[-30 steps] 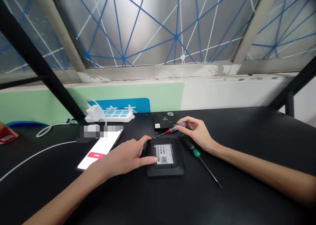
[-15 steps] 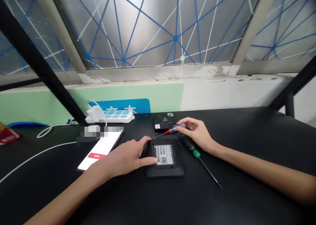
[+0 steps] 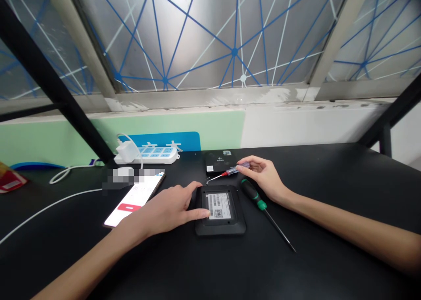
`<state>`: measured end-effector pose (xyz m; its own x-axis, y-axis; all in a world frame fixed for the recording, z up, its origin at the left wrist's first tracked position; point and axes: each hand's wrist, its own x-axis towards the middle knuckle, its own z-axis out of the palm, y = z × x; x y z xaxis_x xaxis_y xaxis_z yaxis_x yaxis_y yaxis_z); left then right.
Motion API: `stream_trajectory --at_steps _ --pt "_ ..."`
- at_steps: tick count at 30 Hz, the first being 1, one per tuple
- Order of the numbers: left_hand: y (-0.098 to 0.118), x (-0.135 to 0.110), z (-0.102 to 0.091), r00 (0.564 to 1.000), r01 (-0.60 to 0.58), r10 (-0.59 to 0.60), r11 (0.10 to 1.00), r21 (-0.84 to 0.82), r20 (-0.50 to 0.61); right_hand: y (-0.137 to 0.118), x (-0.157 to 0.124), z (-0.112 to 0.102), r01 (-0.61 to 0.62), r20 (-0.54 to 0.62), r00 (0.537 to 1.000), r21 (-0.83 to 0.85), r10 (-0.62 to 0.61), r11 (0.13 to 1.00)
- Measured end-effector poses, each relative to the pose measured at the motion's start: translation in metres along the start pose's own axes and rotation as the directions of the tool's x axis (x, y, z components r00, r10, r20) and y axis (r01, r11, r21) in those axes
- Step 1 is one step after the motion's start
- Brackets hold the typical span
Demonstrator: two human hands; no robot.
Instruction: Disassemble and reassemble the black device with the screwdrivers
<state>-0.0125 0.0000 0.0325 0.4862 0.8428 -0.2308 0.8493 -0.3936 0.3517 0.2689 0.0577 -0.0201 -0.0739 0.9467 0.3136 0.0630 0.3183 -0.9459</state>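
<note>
A flat black device [image 3: 221, 229] with a white printed label lies on the dark table, label side up. My left hand [image 3: 169, 207] grips its left side, thumb on the label's edge and index finger by the far left corner; the other fingers are partly hidden. Between the fingertips of my right hand [image 3: 265, 177] is a small screwdriver [image 3: 233, 170] with a clear handle and red collar. Its thin shaft points left, the tip just beyond the device's far edge, near tiny metal bits. Below the right hand rests a larger green and black screwdriver [image 3: 261, 205].
Behind the device sits a black box [image 3: 219, 158] with a small white label. A lit phone [image 3: 134, 199] lies beside my left forearm. Farther back are a white power strip [image 3: 164, 155] with a plugged-in charger [image 3: 127, 151] and a white cable [image 3: 49, 210].
The small screwdriver's tip has shifted slightly right and up, with my right hand moving a little with it. My left hand and the device have stayed put.
</note>
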Motion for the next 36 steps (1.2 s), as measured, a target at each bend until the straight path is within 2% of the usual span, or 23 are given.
stream_trajectory --at_steps 5,11,26,36 --pt "-0.0001 0.0007 0.0007 0.999 0.024 -0.023 0.998 0.056 -0.027 0.0015 0.0002 -0.0023 -0.024 -0.02 0.999 0.015 0.024 1.0" --pt "-0.0022 -0.0001 0.0024 0.998 -0.008 0.013 0.997 0.075 -0.066 0.0035 0.0008 -0.0039 -0.039 -0.018 0.999 0.062 0.041 0.997" --pt "0.0002 -0.002 0.0023 0.997 0.016 -0.008 0.995 0.101 -0.072 0.0031 0.0003 -0.0046 -0.084 0.076 0.994 0.116 0.075 0.99" --pt "0.0031 -0.0034 0.0033 0.997 0.015 -0.005 0.992 0.123 -0.081 0.0021 0.0002 -0.0035 -0.101 0.091 0.992 0.142 0.089 0.985"
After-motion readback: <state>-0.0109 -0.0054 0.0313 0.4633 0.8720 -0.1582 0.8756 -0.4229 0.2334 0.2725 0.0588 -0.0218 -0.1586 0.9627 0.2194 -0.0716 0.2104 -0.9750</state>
